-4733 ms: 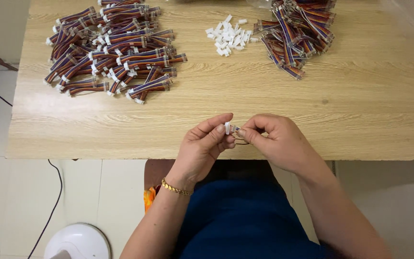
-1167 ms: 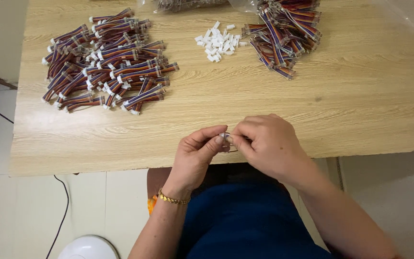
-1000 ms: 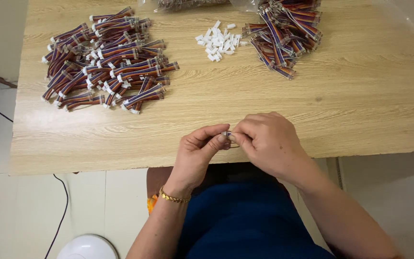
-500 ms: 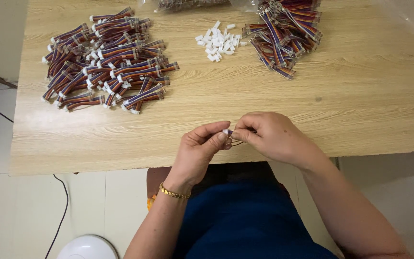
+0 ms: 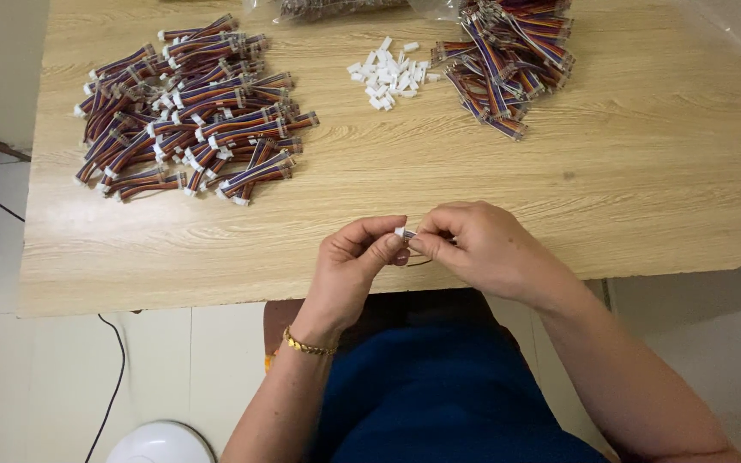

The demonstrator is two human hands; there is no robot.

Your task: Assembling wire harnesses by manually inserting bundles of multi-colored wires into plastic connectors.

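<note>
Pinched between both sets of our fingertips, a small white connector housing [image 5: 403,232] sits right where the two hands meet, just above the near edge of the wooden table [image 5: 645,171]. Our left hand [image 5: 355,270] closes thumb and forefinger on it from the left, and our right hand [image 5: 482,249] closes on it from the right, so both hands are clenched on the same small piece and neither is nearer than the other. What we can see of the housing is only a white sliver between the fingertips; its long axis seems to run roughly left to right, along the line joining the two hands, though most of it is hidden. A thin dark wire loop [image 5: 420,261] shows just under the right thumb, hanging toward us; whether it is already seated in the housing we cannot tell.

Everything else lies well away across the table. The big heap of finished-looking ribbon cables [image 5: 190,111] lies far to the left and beyond the left hand. The loose pile of white housings [image 5: 388,70] sits straight ahead of the grip, and a second heap of ribbon cables [image 5: 508,60] lies just to its right, beyond the right hand. A clear plastic bag [image 5: 336,9] lies at the far edge.
</note>
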